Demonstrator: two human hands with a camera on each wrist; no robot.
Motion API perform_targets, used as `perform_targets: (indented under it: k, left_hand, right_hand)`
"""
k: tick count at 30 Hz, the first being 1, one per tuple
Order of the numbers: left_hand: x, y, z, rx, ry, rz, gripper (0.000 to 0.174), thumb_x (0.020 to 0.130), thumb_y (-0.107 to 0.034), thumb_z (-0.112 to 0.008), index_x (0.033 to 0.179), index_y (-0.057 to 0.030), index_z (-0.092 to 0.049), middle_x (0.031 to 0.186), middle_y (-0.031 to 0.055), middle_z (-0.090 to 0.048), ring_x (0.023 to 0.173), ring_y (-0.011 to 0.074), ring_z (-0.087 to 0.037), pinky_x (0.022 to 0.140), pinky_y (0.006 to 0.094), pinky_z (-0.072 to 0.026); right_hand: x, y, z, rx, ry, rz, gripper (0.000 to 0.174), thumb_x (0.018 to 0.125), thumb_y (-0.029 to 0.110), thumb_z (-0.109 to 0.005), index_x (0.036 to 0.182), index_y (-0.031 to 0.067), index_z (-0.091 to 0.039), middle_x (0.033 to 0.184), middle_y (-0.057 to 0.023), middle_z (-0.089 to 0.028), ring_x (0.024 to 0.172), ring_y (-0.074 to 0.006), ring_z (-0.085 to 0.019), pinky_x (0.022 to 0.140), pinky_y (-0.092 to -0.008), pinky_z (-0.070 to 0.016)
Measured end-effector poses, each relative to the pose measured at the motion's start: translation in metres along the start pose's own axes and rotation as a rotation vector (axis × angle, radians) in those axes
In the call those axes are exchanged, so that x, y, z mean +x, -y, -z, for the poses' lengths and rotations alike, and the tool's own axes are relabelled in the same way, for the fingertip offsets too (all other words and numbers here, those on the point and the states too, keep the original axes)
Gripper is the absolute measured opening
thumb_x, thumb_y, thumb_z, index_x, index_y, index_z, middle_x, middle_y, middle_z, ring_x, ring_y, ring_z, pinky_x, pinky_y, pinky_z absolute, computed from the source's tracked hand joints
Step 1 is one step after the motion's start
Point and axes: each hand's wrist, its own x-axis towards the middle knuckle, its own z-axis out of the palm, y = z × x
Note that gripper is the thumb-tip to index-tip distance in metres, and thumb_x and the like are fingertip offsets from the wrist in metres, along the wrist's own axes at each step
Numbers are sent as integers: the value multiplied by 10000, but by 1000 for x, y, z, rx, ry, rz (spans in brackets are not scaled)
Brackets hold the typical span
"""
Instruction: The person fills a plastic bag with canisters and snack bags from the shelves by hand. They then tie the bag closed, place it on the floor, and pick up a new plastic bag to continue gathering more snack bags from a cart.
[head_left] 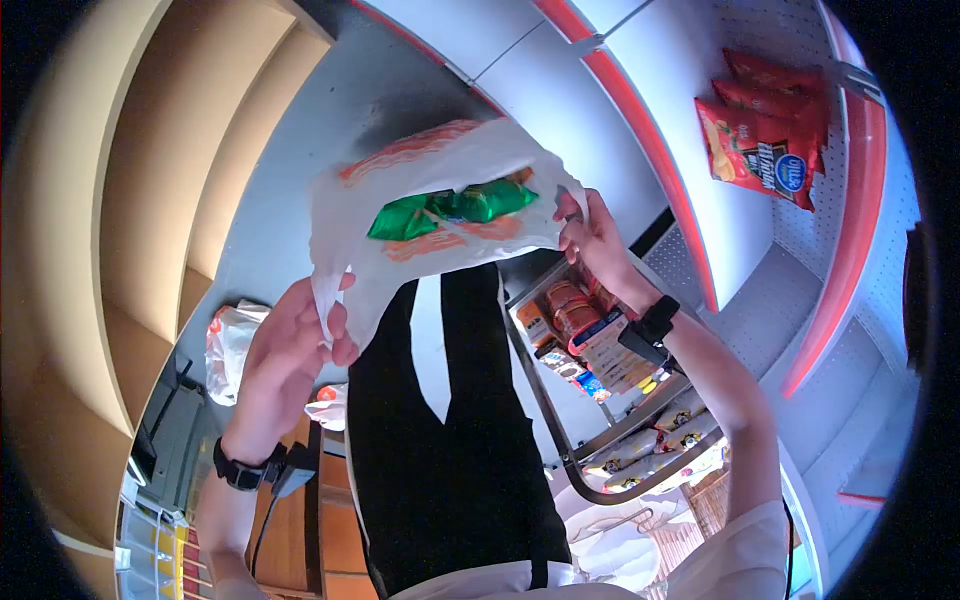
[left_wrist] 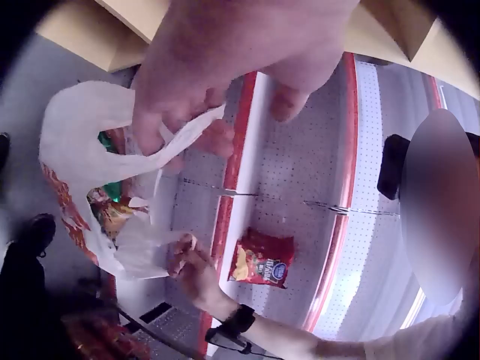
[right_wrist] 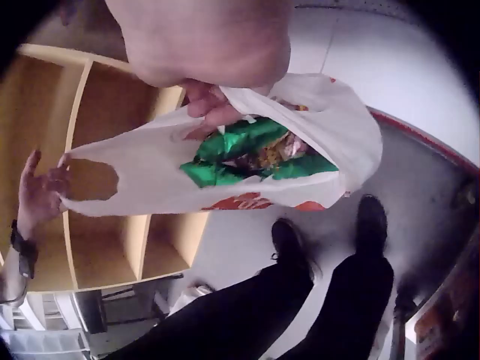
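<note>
A white plastic shopping bag [head_left: 335, 215] with orange-red print is stretched between both hands in front of the body. My left hand [head_left: 285, 335] holds one handle loop, fingers hooked through it; the loop [left_wrist: 191, 135] also shows in the left wrist view. With thumb and fingers, my right hand [head_left: 592, 240] pinches the other side near the bag's top edge. Shiny green snack packets [right_wrist: 247, 142] lie inside, visible through the mouth in the right wrist view. Beside them is a brownish patterned packet [left_wrist: 112, 214], partly covered by the bag.
Wooden shelving [head_left: 190, 120] stands on the left. White shelves with red edge strips [head_left: 640, 130] curve along the right and carry red chip bags [head_left: 765, 140]. Below the right arm is a metal-framed cart [head_left: 570, 470] with packaged goods. Another white plastic bag [head_left: 232, 350] sits at the left.
</note>
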Motion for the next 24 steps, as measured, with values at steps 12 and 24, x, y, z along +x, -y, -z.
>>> perform_targets:
  k: [12,24]
  left_hand:
    - [7,19,-9,-103,-64,24,696,870,-415,-550,1407,-25,-341,969,-5,-463,752,107,-440,738,277,-379]
    - [-1,-1,-6,-23,-235,-44,701,869,-459,-540,1388,-18,-370,956,0,-469,755,110,-429,716,269,-373]
  right_hand:
    - [-49,22,131,25,-940,266,594,843,287,-710,1258,-8,-404,1096,-82,-522,1001,-176,-537,884,-338,-470]
    - [22,20,228,367,-733,553,547,824,123,-717,1291,57,-442,1237,-32,-526,1119,-146,-500,987,-313,-381]
